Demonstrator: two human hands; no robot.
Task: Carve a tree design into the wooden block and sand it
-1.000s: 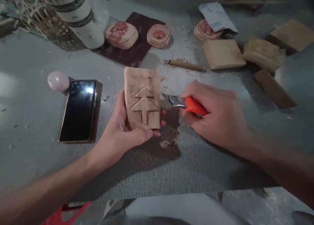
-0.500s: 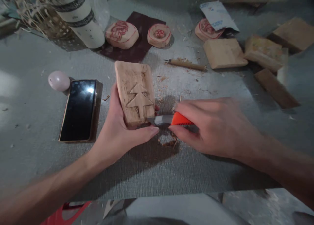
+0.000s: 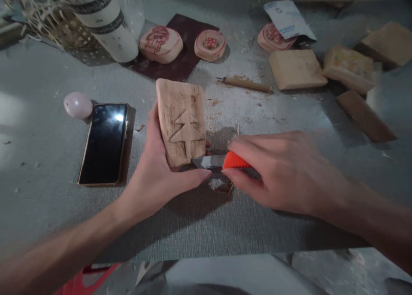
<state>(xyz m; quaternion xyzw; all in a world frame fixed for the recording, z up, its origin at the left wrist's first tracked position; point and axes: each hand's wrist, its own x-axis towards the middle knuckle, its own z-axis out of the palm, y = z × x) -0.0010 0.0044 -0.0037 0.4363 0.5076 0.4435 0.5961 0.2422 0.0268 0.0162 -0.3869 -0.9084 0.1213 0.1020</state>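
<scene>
My left hand (image 3: pixel 164 166) grips a wooden block (image 3: pixel 182 97) from its left side and below, thumb stretched along the lower edge. A fir tree shape stands out in relief on the block's face, with dark lines round it. My right hand (image 3: pixel 273 170) is closed on a utility knife (image 3: pixel 234 160) with an orange handle. Its blade points left and meets the block's lower right edge, close to my left thumb. The blade's very tip is hard to make out.
A phone (image 3: pixel 104 144) and a pale egg-shaped thing (image 3: pixel 77 105) lie at the left. Behind are a paper cup (image 3: pixel 112 33), a thin carving tool (image 3: pixel 246 84) and red-marked wooden pieces (image 3: pixel 210 45). Wood blocks (image 3: pixel 298 69) lie at the right; shavings are scattered about.
The block and my left hand have shifted slightly right. The knife blade has moved a little down, from the block's lower face to its lower edge.
</scene>
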